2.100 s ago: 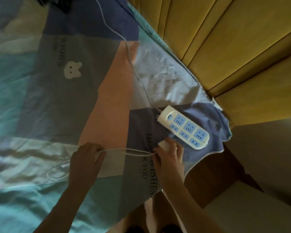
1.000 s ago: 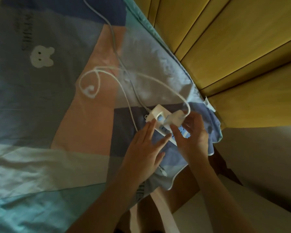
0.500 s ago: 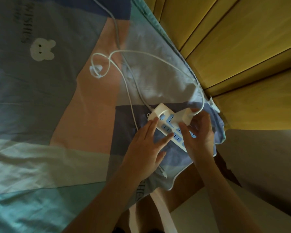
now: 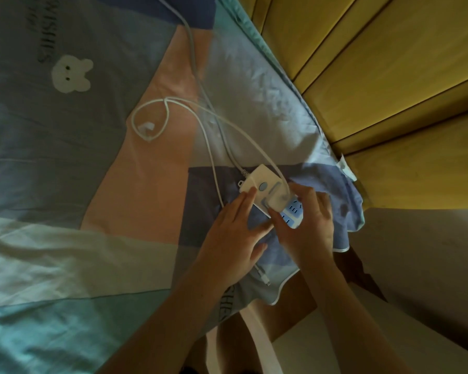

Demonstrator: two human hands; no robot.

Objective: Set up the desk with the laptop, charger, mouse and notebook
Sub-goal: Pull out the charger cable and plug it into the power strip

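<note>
Charger (image 4: pixel 277 199) now seated on power strip (image 4: pixel 257 182); right hand (image 4: pixel 305 225) gripping.

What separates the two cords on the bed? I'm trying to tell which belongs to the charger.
The thin white cable curls into a loop on the bedsheet and ends at the charger brick under the right hand. The thicker grey cord runs nearly straight from the top edge into the end of the power strip, which the left hand steadies. They cross near the strip.
</note>
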